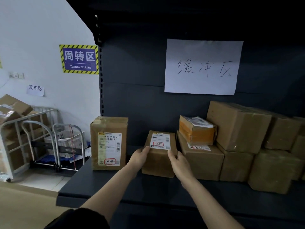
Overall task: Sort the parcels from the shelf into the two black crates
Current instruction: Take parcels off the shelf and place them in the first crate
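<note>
A small brown parcel (pixel 158 161) with a white label marked in red stands on the dark shelf (pixel 105 184). My left hand (pixel 140 157) grips its left side and my right hand (pixel 179 162) grips its right side. A taller taped parcel (pixel 109 142) stands upright to the left, apart from my hands. To the right sits a larger box (pixel 203 164) with an orange-taped parcel (pixel 196 131) on top. No black crates are in view.
Several plain brown boxes (pixel 239 128) are stacked at the shelf's right end. A handwritten paper sign (pixel 203 66) hangs on the back panel. On the left floor stand metal roll cages (pixel 24 129) with cartons and a white basket (pixel 69 139).
</note>
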